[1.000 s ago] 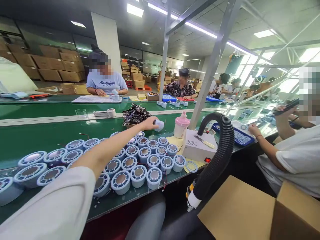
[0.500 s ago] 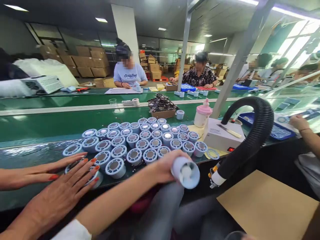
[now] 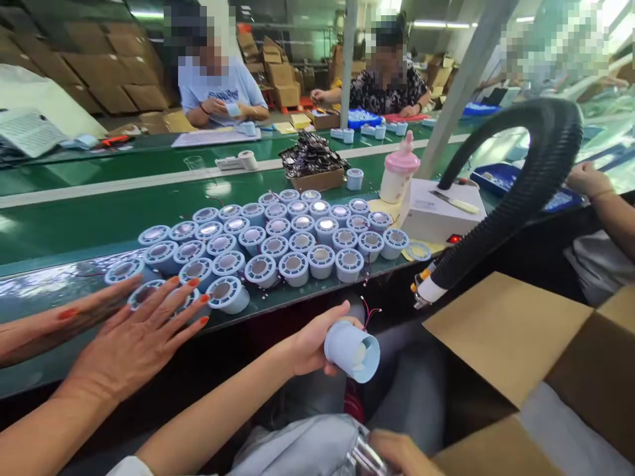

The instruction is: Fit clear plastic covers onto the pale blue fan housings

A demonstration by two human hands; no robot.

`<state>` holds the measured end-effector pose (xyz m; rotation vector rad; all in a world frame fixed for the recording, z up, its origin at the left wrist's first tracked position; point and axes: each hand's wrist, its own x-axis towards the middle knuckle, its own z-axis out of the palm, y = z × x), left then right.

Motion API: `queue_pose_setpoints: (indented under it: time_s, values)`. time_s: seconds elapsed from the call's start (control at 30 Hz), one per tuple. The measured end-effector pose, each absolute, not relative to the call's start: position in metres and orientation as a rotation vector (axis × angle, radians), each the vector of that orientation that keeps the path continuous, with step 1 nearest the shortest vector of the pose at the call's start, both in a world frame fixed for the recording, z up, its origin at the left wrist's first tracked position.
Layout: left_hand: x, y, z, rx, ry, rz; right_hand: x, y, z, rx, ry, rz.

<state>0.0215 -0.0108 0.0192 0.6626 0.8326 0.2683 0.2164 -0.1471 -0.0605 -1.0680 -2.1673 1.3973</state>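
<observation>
My left hand [image 3: 310,344] is closed around a light-blue fan housing [image 3: 344,347]. The housing is tipped on its side, its open mouth towards the lower right, with a white hub and blades inside. Thin red and white wires [image 3: 367,311] stick out behind it. At the bottom edge, my right hand [image 3: 404,455] is partly cut off and grips a shiny metal tool [image 3: 368,457], whose exact kind I cannot make out. Several more blue housings [image 3: 292,268] stand in rows on the green bench, vented ends up.
A co-worker's hands [image 3: 136,344] reach over the housings at left. A black flexible hose [image 3: 526,172] arches from a white box [image 3: 441,215] at right. Below it is an open carton [image 3: 506,330]. A pink-lidded bottle [image 3: 398,172] and a box of dark parts [image 3: 317,178] stand behind.
The view has tilted down and shifted. My left hand has turned the housing more side-on, and its wires now show. My right hand has come into view with the metal tool.
</observation>
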Motion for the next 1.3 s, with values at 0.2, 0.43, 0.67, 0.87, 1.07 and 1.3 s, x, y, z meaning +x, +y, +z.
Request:
queue_pose_setpoints:
  time_s: [0.2,0.43,0.67,0.87,1.07,1.3]
  values:
    - [0.034,-0.01,0.015,0.895,0.823,0.054,0.249,-0.117,-0.007,-1.329,-2.254,0.319]
    - [0.042,-0.017,0.03,1.796,0.849,0.206,0.25,-0.087,-0.001,-1.423,-2.227,0.628]
    - [0.029,-0.023,0.011,1.914,0.788,0.501,0.246,-0.091,0.014,-1.37,-1.709,1.171]
    - [0.024,-0.024,0.003,1.838,0.632,0.468,0.239,-0.09,0.014,-1.383,-1.246,1.265]
    - [0.017,-0.036,0.01,1.273,0.668,0.457,0.239,-0.102,0.016,-1.304,-1.509,1.168]
    - [-0.002,-0.055,0.01,1.194,0.58,0.399,0.225,-0.137,0.021,-1.327,-1.71,1.005]
